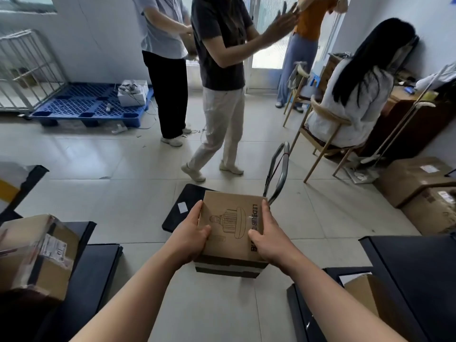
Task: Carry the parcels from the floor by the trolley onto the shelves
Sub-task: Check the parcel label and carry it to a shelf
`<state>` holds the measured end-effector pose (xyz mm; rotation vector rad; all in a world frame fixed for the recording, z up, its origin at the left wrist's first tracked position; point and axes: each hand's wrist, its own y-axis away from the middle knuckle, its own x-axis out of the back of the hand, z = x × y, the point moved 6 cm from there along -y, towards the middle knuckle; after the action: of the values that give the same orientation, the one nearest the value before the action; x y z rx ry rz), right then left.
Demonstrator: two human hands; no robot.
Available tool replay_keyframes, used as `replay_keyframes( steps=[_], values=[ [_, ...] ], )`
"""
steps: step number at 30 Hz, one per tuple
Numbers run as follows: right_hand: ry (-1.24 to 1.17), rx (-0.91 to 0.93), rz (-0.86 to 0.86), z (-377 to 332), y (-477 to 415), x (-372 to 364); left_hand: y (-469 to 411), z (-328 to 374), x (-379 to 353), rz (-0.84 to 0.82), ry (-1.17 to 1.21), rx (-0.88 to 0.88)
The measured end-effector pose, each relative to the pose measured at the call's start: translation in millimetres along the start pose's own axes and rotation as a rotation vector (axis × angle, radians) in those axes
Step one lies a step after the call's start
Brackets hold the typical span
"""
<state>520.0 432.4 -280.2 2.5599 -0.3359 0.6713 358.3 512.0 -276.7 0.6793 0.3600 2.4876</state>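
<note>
I hold a brown cardboard parcel (229,228) printed with a lamp drawing in front of me, above the tiled floor. My left hand (190,235) grips its left side with the thumb on top. My right hand (269,233) grips its right side the same way. Just beyond the parcel lies the trolley (182,211), a flat black platform with a folded metal handle (278,169). Black shelves stand at my left (93,265) and right (419,265). A taped parcel (37,253) sits on the left shelf and another box (367,294) on the right one.
Two people stand on the floor ahead (222,95), a third by the door, and one sits on a wooden chair (328,134) at the right. Large cartons (414,183) lie at the far right. A blue pallet (91,104) and a wire cage (27,70) stand at the back left.
</note>
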Motion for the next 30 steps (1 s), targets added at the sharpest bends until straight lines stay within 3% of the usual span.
replay_keyframes(
  steps=[12,30],
  values=[
    [-0.062,-0.018,-0.006,-24.6,16.6,-15.2,35.5,2.4,35.8,0.049,-0.043,0.026],
    [-0.178,0.283,0.018,-107.5,47.0,-20.7,64.0,10.6,104.9,0.178,-0.051,-0.046]
  ],
)
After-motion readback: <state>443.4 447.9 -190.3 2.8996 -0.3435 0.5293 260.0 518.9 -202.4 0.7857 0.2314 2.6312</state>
